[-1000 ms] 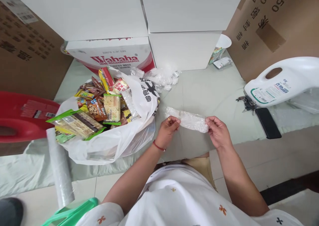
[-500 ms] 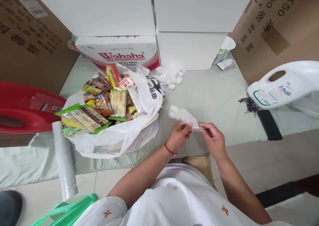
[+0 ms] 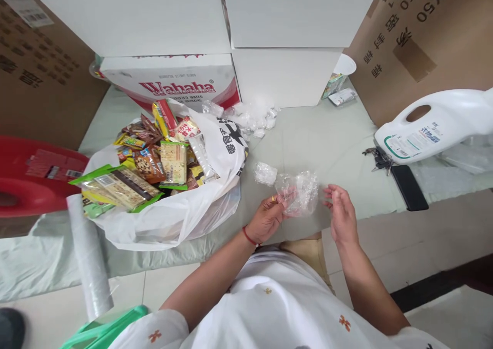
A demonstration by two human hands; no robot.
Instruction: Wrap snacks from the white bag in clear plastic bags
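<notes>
My left hand (image 3: 268, 216), with a red bracelet and a ring, holds a crinkled clear plastic bag (image 3: 304, 192) by its left side. Just right of the bag is my right hand (image 3: 342, 213), its fingers apart and nothing between them. A small bundle of clear plastic (image 3: 265, 174) lies on the pale cloth beyond my left hand. Farther back, a heap of small clear plastic pieces (image 3: 256, 118) rests near the white boxes. To the left stands a white plastic bag (image 3: 185, 220) filled with wrapped snacks (image 3: 174, 163).
A Wahaha box (image 3: 173, 79) stands at the back. Left are a red container (image 3: 38, 185) and a clear plastic roll (image 3: 90, 262). On the right lie a white jug (image 3: 431, 128), keys (image 3: 379, 159) and a black phone (image 3: 409, 187).
The clear bag has spread out in my left hand. My right hand has let go of it and moved slightly right. The small bundle now shows separately on the cloth.
</notes>
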